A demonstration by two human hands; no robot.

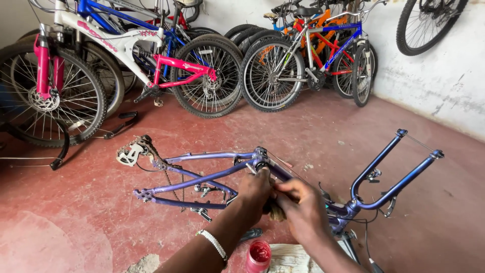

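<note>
**Both hands on stripped purple frame, centre of shot**

Bare bike frame [212,177], purple/blue, lies flat on the red floor [313,126], lower centre of frame. No wheels. Long axis runs roughly left–right: rear dropouts with derailleur [132,153] and chain [174,183] toward the left, fork [391,169] with legs pointing to upper right.

Left hand [254,193]: grip closed around a frame tube just below the tube junction at centre. White beaded bracelet [214,244] on that wrist.

Right hand [301,208]: touching the left, fingers curled around something brownish, maybe a rag or brush [276,211]; mostly hidden, can't tell which. Grip closed on it, pressed against the same tube.

Key relation: the frame is directly under and ahead of both hands, hands sit mid-span, so rear triangle extends left of the grip and head tube/fork extends right. Left hand is nearer the rear triangle, right nearer the fork.

Bottom edge centre: small red open pot [258,256] beside a pale cloth [290,258], just below the hands.

Upper part of frame: row of parked bikes against the wall, pink-and-white one [126,55] upper left, silver/blue one [313,55] upper centre. A wheel [429,23] hangs upper right.
</note>
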